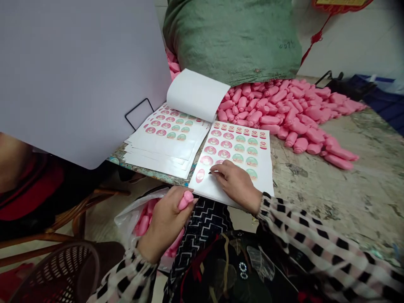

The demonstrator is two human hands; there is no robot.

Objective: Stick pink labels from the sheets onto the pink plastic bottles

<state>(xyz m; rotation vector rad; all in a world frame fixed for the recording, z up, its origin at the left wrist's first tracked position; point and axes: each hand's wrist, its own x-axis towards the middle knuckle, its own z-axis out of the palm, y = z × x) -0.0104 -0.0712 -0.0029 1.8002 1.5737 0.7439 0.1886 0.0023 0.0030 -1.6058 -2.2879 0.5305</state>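
Pink piece [185, 200]: a small moulded object of uniform pink, at the lower centre of the frame, left of the midline. It is held with its narrow, knobbed end exposed and pointing up and to the right; the remainder of the body is hidden.

Label sheet [232, 124]: a white rectangle at the centre of the frame, lying flat with its left edge slanting toward the lower left. Small red-and-cream labels line the top edge, with one more beneath the row's right end. Below stand pink oval labels at left and green rounded ones at right. A single pink oval sits upright near the lower-left corner.
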